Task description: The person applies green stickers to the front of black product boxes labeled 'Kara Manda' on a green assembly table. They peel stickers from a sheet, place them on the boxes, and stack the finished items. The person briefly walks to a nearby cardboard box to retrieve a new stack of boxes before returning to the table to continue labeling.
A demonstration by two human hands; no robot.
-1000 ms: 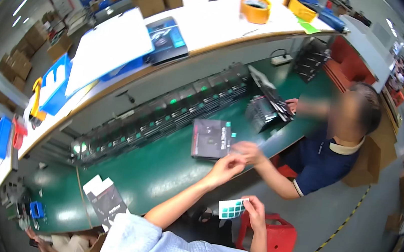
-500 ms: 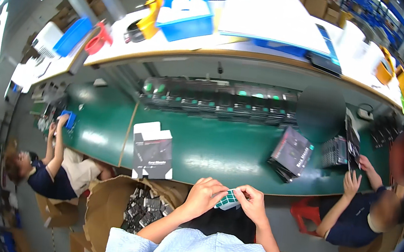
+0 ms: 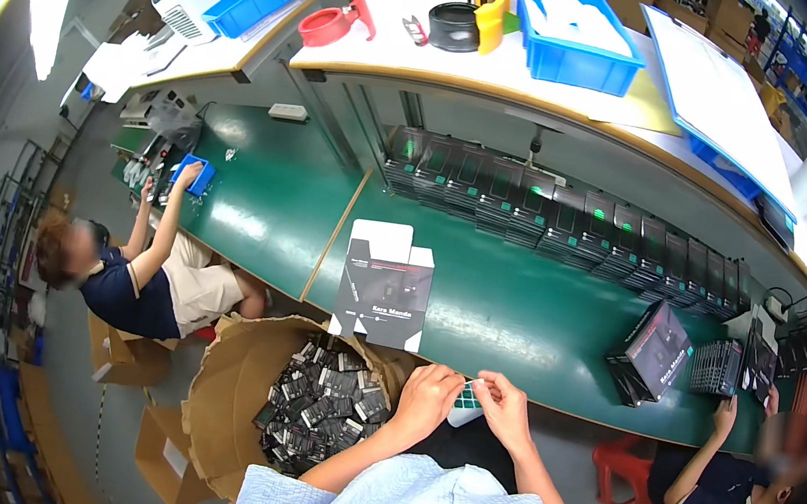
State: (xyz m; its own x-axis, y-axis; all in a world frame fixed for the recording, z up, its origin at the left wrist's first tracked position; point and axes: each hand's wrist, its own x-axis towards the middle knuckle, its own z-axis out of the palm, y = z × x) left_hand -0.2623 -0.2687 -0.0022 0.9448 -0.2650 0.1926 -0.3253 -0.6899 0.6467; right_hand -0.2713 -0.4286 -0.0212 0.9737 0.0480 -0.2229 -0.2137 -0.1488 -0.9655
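Head view, looking down at the green bench (image 3: 517, 311).

Left hand (image 3: 425, 401): fingers curled, thumb and fingertips pinching the left edge of a small sheet of green-and-white labels (image 3: 469, 401). Hand sits just off the near edge of the bench, close to the person's chest.

Right hand (image 3: 503, 405): fingers also curled, pinching the right side of the same label sheet at its top. The two hands nearly touch, with the sheet between them; only a narrow strip of it shows, the rest being hidden by the fingers. Whether a single label is being peeled cannot be told at this size.

Label sheet position: held in the air just in front of the bench's near edge, below and to the right of the flattened black-and-white carton (image 3: 384, 290) that lies on the bench with its white flaps open toward the far side.

Other things, taken from the bench:
- Off its near-left corner, a large open cardboard box (image 3: 234, 403) filled with small dark packets (image 3: 324, 409); left hand is just beside the box's right rim.
- Along its far edge, a long row of dark boxed units (image 3: 569, 217) standing side by side.
- At its right end, a stack of black boxes (image 3: 653, 353), with a seated person's hand (image 3: 726, 413) reaching up near it.
- At its left end, another seated person (image 3: 134, 274) reaches an arm up to a blue item (image 3: 193, 174).
- Behind it, a raised white shelf carrying a blue bin (image 3: 577, 27).
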